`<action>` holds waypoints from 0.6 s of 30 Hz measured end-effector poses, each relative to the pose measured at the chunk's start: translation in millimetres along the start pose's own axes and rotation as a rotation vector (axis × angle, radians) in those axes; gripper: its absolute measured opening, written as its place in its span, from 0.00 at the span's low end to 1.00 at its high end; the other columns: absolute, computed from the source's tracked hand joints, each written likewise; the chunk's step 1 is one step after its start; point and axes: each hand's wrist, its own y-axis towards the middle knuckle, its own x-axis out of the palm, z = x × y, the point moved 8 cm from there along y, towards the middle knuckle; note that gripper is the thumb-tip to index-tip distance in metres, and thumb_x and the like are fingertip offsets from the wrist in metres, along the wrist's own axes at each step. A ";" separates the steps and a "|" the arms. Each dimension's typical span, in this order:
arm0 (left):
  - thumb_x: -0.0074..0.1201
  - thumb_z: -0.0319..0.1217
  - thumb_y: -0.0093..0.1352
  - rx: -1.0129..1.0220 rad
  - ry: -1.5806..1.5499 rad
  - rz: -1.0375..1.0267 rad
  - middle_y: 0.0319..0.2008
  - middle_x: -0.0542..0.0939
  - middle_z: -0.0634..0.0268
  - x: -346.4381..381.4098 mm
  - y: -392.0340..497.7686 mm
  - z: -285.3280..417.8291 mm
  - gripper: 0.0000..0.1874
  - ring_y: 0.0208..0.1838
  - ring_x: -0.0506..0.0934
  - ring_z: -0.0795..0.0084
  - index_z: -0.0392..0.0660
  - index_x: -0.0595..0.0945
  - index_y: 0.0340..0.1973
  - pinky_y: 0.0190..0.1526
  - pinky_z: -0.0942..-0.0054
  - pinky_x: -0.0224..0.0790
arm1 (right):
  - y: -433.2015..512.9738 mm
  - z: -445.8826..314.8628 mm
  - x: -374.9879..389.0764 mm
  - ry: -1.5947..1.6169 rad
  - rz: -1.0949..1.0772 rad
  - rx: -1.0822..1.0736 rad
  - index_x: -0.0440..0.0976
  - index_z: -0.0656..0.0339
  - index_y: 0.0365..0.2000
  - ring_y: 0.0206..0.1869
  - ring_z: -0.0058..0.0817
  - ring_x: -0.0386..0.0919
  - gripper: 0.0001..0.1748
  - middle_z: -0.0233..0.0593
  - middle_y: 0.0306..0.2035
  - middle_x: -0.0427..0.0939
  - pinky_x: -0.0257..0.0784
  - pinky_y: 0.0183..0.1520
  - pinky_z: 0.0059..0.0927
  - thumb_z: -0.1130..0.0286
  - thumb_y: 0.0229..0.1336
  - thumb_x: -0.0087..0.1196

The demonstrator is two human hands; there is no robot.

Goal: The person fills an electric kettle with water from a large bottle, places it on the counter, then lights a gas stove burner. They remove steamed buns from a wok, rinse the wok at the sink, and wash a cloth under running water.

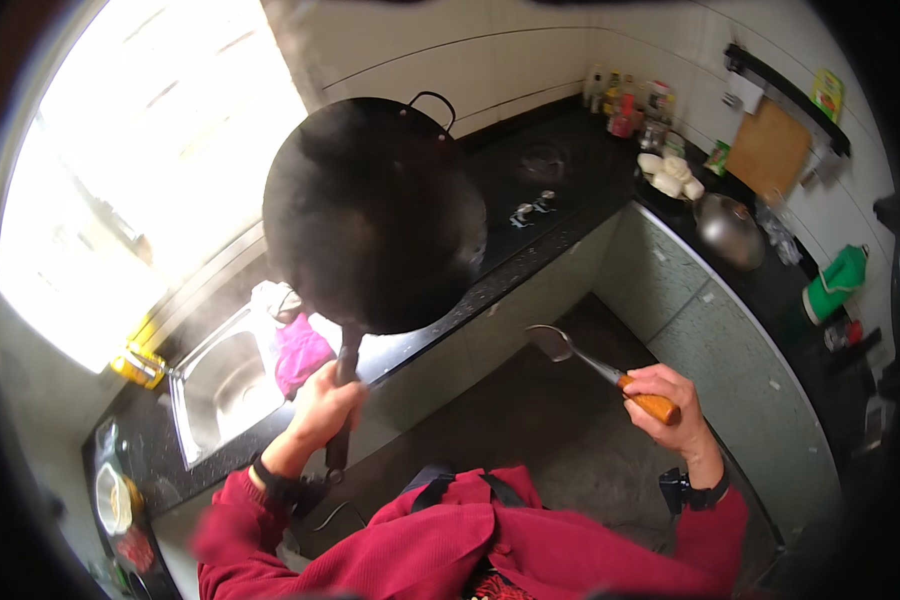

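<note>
A large black wok [375,217] is held up over the counter by its long handle, which my left hand [322,397] grips. The wok's small loop handle [439,105] points to the far side. In my right hand [667,405] is a metal ladle [559,349], gripped by its orange-brown wooden handle. Its bowl hangs over the dark floor, apart from the wok. Beyond the wok, a gas stove [544,169] with two knobs is set in the black countertop. The wok hides part of the counter and window wall.
Left lies a steel sink [229,382] with steam near it, beside a pink cloth [304,349]. Bowls [116,499] stand at the left end. On the right counter are white buns [671,176], a metal lid [727,232], bottles [622,105] and a green container [836,285].
</note>
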 end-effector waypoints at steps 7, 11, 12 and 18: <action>0.51 0.30 0.62 0.022 -0.351 -0.367 0.15 0.70 0.64 123.5 144.6 86.1 0.07 0.15 0.69 0.73 0.41 0.70 0.26 0.18 0.74 0.63 | -55.2 27.6 -52.1 -0.181 0.138 0.276 0.77 0.59 0.33 0.37 0.37 0.77 0.15 0.45 0.38 0.75 0.72 0.41 0.30 0.79 0.38 0.62; 0.49 0.28 0.64 -0.048 -0.504 -0.484 0.16 0.70 0.65 186.8 241.4 115.9 0.08 0.16 0.68 0.74 0.41 0.71 0.24 0.19 0.75 0.64 | -51.6 38.7 -69.2 -0.274 0.202 0.360 0.77 0.60 0.32 0.37 0.38 0.77 0.15 0.45 0.38 0.76 0.72 0.40 0.31 0.80 0.38 0.62; 0.48 0.28 0.65 -0.060 -0.521 -0.515 0.16 0.69 0.66 199.3 263.4 119.5 0.08 0.16 0.67 0.75 0.42 0.70 0.23 0.20 0.76 0.63 | -46.9 40.3 -69.8 -0.292 0.217 0.384 0.77 0.60 0.32 0.37 0.38 0.77 0.15 0.45 0.38 0.76 0.72 0.40 0.31 0.80 0.37 0.62; 0.46 0.30 0.66 -0.088 -0.587 -0.685 0.16 0.67 0.69 274.1 382.9 152.2 0.12 0.17 0.65 0.78 0.45 0.68 0.20 0.20 0.80 0.60 | 23.7 72.7 -98.2 -0.343 0.300 0.489 0.76 0.62 0.31 0.36 0.38 0.78 0.13 0.47 0.38 0.76 0.72 0.40 0.31 0.82 0.38 0.60</action>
